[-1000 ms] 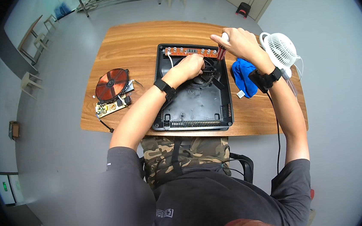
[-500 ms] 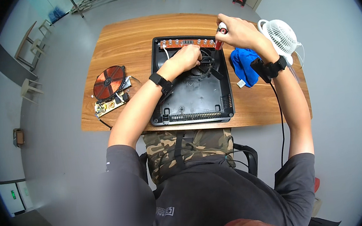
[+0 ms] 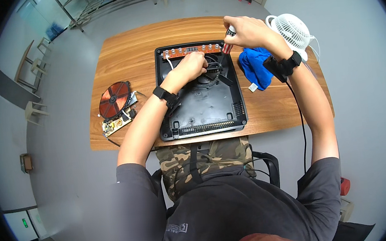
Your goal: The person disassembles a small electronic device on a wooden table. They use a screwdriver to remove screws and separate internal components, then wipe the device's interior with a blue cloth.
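A black plastic induction-cooker housing [image 3: 196, 106] lies open on the table with its inside facing up. My left hand [image 3: 192, 66] reaches into it, fingers curled closed at the left side of a black cooling fan [image 3: 214, 67]; the fingertips are partly hidden. My right hand [image 3: 248, 29] is closed round the red, white and black handle of a screwdriver [image 3: 228, 42]. The screwdriver points down at the housing's far right part, beside the fan; I cannot make out its tip. An orange circuit board [image 3: 179, 52] with several round parts runs along the housing's far end, a white cable at its left.
Left of the housing lie a round copper coil [image 3: 115, 100] and a circuit board [image 3: 119, 123] with wires. A blue cloth [image 3: 256, 67] rests under my right forearm. At the table's far right stands a white desk fan [image 3: 291, 30]. A black cable [image 3: 302, 129] hangs from my right wrist.
The whole view has shifted slightly. Both hands keep about the same places at the housing, and the screwdriver's handle looks turned a little in my right hand.
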Motion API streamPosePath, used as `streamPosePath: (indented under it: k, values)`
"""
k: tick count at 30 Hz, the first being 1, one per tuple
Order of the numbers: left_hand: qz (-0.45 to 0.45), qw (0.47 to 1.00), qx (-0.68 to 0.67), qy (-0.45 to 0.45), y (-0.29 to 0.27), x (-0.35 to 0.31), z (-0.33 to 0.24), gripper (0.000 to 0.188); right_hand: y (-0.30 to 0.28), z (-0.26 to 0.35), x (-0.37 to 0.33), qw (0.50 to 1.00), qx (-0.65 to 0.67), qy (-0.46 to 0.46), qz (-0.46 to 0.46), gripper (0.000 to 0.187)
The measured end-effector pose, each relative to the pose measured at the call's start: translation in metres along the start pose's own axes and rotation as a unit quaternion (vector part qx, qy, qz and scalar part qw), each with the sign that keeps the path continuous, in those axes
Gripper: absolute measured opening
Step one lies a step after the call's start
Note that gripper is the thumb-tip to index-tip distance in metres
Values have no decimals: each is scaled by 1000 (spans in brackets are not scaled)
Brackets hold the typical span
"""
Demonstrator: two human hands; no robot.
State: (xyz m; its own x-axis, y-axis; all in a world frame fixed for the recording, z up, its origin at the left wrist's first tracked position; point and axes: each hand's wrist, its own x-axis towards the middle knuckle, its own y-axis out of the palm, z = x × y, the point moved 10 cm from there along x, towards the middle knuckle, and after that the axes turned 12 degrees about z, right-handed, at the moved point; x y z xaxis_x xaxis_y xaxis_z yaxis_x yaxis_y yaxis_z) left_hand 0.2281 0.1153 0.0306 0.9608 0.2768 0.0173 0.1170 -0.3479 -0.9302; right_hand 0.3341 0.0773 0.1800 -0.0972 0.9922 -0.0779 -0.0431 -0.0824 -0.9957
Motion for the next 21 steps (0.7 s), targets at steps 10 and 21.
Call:
streamPosePath:
  k: [10, 21]
  values:
    - [-3, 1000, 3, 6, 0, -2, -4, 21, 4, 1, 11, 997, -56, 51, -4, 46]
    - [-2, 1000, 20, 5, 1, 1, -2, 22, 21, 10, 19, 993, 109, -30, 47, 37]
